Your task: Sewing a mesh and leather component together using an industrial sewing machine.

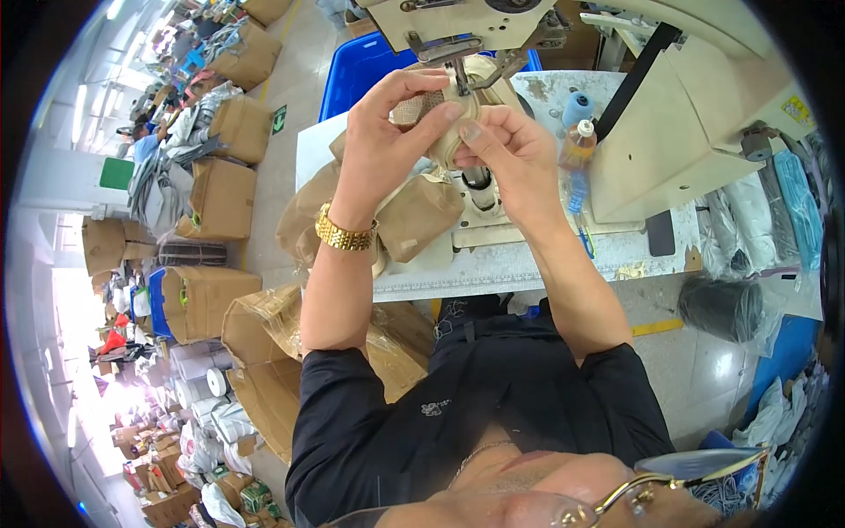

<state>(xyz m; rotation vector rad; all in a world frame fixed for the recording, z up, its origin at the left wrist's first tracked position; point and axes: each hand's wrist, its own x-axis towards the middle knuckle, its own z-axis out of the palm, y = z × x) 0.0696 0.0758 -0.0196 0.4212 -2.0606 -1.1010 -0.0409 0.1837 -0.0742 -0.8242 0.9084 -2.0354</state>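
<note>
My left hand point(400, 123) pinches a beige fabric piece point(447, 151) with a pale curved edge, its thumb laid over the cloth. On the other side my right hand point(515, 158) grips the same piece between thumb and fingers. Both hands are right at the needle and presser foot of a cream sewing machine point(458, 31), above its narrow post point(478, 189). Some of the cloth is hidden behind my fingers. Tan sewn fabric pieces point(421, 218) hang and lie below my left wrist, on the white worktable point(414, 286).
Right of my hands stand a blue thread cone point(576, 109) and a plastic bottle point(579, 145). Small blue-handled snips point(585, 241) and a dark flat phone-like object point(660, 234) lie near the table's front. A blue bin point(348, 75) is behind; an opened cardboard box point(264, 374) sits at left.
</note>
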